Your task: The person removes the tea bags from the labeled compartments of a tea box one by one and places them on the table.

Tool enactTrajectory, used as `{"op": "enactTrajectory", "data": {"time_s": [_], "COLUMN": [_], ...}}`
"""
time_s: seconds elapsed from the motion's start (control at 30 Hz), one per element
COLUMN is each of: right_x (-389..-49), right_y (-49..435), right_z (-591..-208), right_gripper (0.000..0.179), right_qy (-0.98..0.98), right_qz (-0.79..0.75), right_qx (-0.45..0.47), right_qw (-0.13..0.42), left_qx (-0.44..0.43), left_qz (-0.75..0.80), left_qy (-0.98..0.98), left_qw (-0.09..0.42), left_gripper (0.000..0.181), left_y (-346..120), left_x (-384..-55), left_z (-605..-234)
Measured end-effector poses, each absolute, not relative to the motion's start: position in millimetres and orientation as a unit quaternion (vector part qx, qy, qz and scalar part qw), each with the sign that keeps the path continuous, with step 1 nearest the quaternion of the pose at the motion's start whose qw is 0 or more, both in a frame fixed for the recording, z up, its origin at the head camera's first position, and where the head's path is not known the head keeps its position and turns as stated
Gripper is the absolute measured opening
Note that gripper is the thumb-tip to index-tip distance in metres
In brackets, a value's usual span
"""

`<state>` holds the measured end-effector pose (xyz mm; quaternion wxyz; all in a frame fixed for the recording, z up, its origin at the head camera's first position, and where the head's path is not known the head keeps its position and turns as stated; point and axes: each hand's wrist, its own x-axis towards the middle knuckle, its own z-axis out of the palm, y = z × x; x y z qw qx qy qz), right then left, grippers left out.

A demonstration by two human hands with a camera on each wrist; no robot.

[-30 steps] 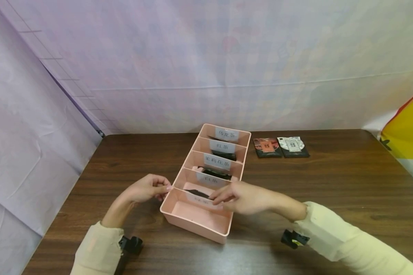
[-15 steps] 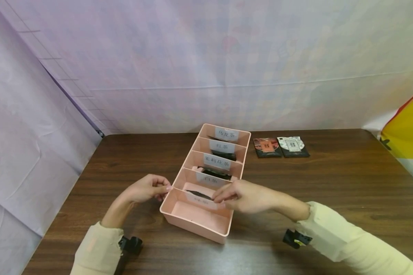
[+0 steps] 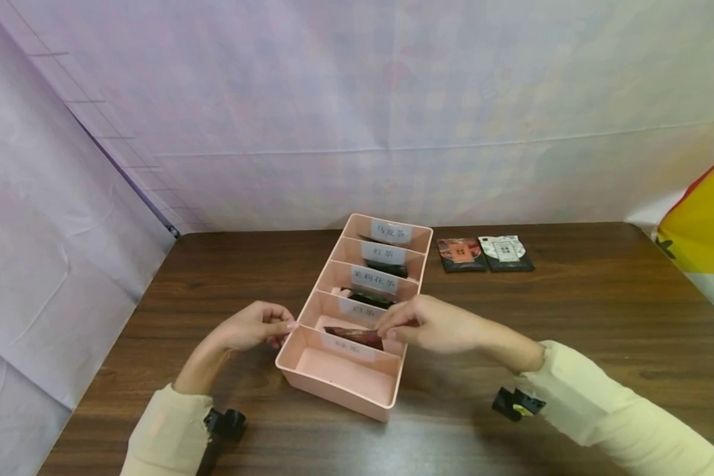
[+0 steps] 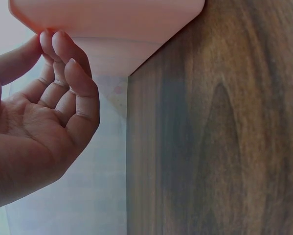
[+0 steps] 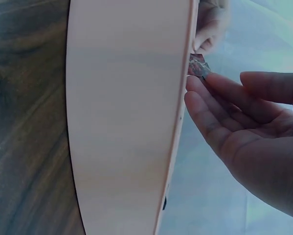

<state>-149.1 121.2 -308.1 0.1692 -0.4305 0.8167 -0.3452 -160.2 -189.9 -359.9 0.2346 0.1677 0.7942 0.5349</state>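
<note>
A pink divided storage box [image 3: 333,395] with paper labels stands at an angle on the table. My left hand [image 3: 260,326] pinches its left rim between thumb and fingertips; the left wrist view shows the thumb and fingers meeting at the edge. My right hand [image 3: 437,324] is over the box's right side, its fingertips at a reddish tea sachet [image 3: 354,336] in the second compartment from the front. In the right wrist view the thumb is apart from the fingers, and the fingertips touch the patterned sachet [image 5: 198,66] near the rim.
Dark sachets [image 3: 387,268] stand in the compartments farther back. An orange-labelled sachet [image 3: 461,254] and a white-labelled sachet [image 3: 506,253] lie side by side at the right of the box. A pale curtain [image 3: 333,119] hangs behind the table.
My right hand has moved slightly up and back. The sachet at its fingertips has tipped, so its reddish face shows instead of a thin dark edge. My left hand has stayed put.
</note>
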Motion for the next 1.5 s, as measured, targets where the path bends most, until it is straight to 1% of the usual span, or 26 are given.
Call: {"op": "enactTrajectory", "data": {"time_s": [0.27,0.53,0.9,1.13,1.5], "right_x": [-156,-161,-164,-171,-179], "right_y": [127,137,156,182,238], "right_z": [-297,-277,-247,-239,-237], "right_gripper": [0.019,0.020,0.019,0.021,0.028], "right_qy": [0.823,0.834,0.856,0.879,0.918], "right_qz": [-0.356,-0.374,-0.377,-0.368,-0.319], "right_qx": [-0.416,-0.382,-0.342,-0.291,-0.215], "right_qw": [0.150,0.134,0.085,0.091,0.092], "left_qx": [0.165,0.157,0.161,0.159,0.160], "left_qz": [0.534,0.533,0.529,0.530,0.534], "left_qy": [0.795,0.796,0.799,0.798,0.795], "left_qw": [0.237,0.239,0.237,0.237,0.237], "left_gripper": [0.016,0.016,0.016,0.016,0.017], "left_y": [-190,-190,-191,-190,-190], "left_x": [-161,-161,-161,-161,-159], "left_z": [-361,-360,-360,-360,-358]}}
